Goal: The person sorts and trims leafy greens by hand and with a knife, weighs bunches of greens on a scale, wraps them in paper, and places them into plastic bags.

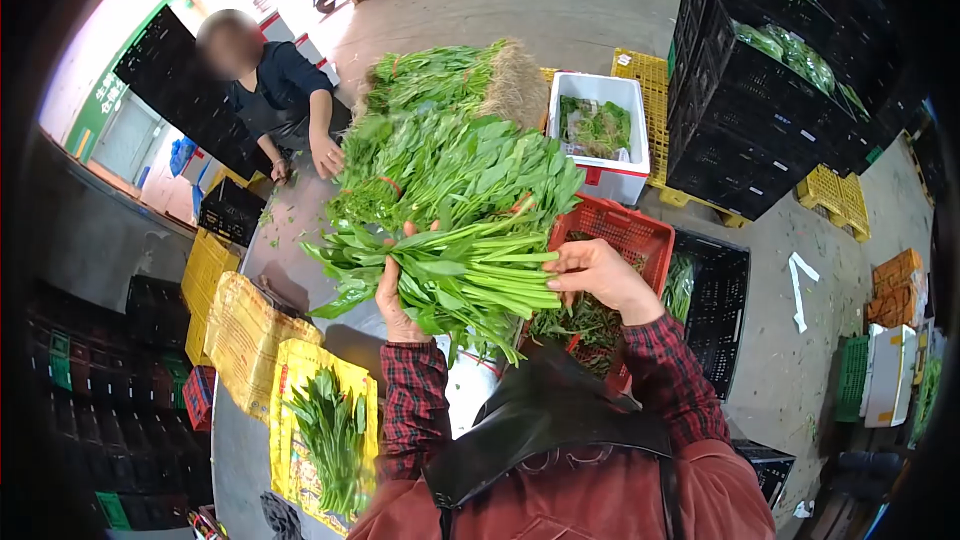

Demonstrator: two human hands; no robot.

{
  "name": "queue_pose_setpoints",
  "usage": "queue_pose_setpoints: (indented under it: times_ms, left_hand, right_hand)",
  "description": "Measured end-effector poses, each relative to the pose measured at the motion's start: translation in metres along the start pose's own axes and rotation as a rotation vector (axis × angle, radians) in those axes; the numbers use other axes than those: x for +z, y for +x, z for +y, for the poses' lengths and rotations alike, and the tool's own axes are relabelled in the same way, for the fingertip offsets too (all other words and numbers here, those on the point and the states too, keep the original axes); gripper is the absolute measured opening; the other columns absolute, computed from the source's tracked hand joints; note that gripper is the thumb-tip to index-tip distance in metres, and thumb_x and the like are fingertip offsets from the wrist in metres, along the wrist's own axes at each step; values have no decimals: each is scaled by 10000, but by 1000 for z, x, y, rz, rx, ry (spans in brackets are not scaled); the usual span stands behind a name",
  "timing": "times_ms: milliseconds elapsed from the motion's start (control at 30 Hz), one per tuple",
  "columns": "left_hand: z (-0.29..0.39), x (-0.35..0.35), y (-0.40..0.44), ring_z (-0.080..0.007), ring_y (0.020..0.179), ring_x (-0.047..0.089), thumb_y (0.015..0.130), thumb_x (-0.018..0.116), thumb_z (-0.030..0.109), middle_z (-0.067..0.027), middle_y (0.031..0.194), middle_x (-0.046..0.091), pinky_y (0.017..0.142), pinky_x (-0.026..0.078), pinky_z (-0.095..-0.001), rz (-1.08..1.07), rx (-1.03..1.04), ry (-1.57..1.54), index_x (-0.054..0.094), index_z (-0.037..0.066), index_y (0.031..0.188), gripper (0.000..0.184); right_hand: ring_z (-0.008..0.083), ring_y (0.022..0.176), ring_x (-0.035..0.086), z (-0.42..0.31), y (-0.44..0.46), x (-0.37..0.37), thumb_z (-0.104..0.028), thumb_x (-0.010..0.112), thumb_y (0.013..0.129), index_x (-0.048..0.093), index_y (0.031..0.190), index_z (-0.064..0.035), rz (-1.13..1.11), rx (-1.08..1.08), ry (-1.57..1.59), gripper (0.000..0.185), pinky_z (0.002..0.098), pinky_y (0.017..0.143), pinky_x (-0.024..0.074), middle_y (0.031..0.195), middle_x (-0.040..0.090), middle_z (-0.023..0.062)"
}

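Observation:
A loose bunch of long-stemmed leafy greens (450,270) lies across my hands, leaves to the left and pale stem ends to the right. My left hand (397,308) is wrapped around its leafy part, thumb in front and the other fingers mostly hidden behind. At the cut ends, my right hand (600,278) pinches stems between thumb and fingers. Just beyond the bunch rises a big pile of the same greens (470,165), some tied with red bands. A smaller bunch (330,435) rests on a yellow printed sack (288,380) at the lower left.
Beside my right arm stands a red crate (640,230) with trimmed greens, next to a black crate (725,315). Behind it is a white foam box (625,95). Stacked black crates (740,135) rise at right. Across the table (290,265), a co-worker (285,90) reaches toward the pile.

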State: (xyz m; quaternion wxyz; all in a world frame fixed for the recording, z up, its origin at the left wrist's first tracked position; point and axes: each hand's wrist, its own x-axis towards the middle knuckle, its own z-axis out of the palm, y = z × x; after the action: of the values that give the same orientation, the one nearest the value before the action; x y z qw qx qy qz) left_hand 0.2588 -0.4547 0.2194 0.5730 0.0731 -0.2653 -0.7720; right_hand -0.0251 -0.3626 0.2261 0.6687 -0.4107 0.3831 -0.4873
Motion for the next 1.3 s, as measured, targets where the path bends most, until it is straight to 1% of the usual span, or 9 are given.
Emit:
queue_pose_setpoints:
  times_ms: [333, 400, 567, 700, 800, 933, 1000, 1100, 1300]
  left_hand:
    - [9, -7, 5, -429, 1359, 348, 969, 539, 281, -53, 1364, 546, 1125, 268, -597, 160, 38, -65, 617, 183, 1181, 247]
    - [1, -2, 2, -433, 1357, 347, 975, 528, 289, -50, 1364, 545, 1122, 267, -604, 25, 43, -46, 617, 182, 1180, 248]
    - [0, 4, 6, -436, 1359, 343, 975, 524, 305, -45, 1363, 544, 1122, 263, -610, 46, 54, 18, 604, 183, 1202, 271]
    - [18, -9, -1, -409, 1357, 358, 978, 512, 324, -33, 1385, 523, 1126, 259, -605, 57, 88, 53, 589, 186, 1216, 286]
    - [27, -12, 3, -357, 1340, 397, 985, 488, 341, -58, 1414, 491, 1131, 277, -556, 154, 104, -155, 542, 169, 1305, 368]
    - [26, 4, 13, -310, 1315, 431, 991, 469, 354, -96, 1435, 460, 1126, 305, -489, 145, 46, -69, 470, 119, 1395, 467]
    - [11, 20, 19, -307, 1308, 438, 989, 471, 358, -107, 1428, 466, 1123, 311, -475, 151, 61, -21, 449, 104, 1410, 492]
    - [-3, 31, 26, -302, 1294, 451, 986, 476, 366, -128, 1412, 478, 1116, 322, -447, 170, 101, 70, 406, 75, 1441, 545]
    - [29, 14, 32, -295, 1267, 482, 979, 503, 340, -132, 1381, 510, 1098, 353, -445, 274, 96, 30, 462, 58, 1395, 504]
  right_hand:
    - [132, 800, 641, -13, -5, -4, -3, 680, 837, 661, 902, 19, 314, -63, 134, 71, 272, 700, 529, 856, 676, 58]
    - [115, 835, 639, -1, 16, 7, -65, 671, 864, 666, 926, 14, 293, -267, -327, 100, 261, 679, 517, 814, 682, 53]
    - [114, 822, 637, 9, 33, 11, -77, 689, 850, 663, 906, 10, 212, -334, -172, 107, 246, 700, 502, 822, 685, 57]
    - [114, 869, 643, 0, 4, -25, -69, 690, 838, 659, 981, -9, 104, -158, -136, 158, 273, 793, 493, 863, 690, 40]
    - [125, 880, 648, 10, 7, -47, -51, 695, 825, 666, 1006, -2, -10, -264, 130, 190, 285, 818, 497, 962, 692, 64]
    - [143, 904, 649, 2, 3, -24, -43, 677, 845, 638, 1086, 30, 199, -424, -984, 255, 268, 806, 501, 1049, 675, 77]
    - [144, 862, 639, 8, 14, 3, -32, 678, 842, 562, 1221, 28, -127, -257, -31, 400, 233, 715, 496, 1122, 645, 79]
    - [146, 824, 628, 26, 27, 34, -33, 692, 832, 509, 1272, 36, -90, 46, 317, 481, 223, 667, 474, 1054, 650, 66]
    - [156, 828, 624, 34, 13, -33, -53, 701, 822, 521, 1257, 41, 43, 116, 132, 480, 243, 657, 468, 981, 642, 69]
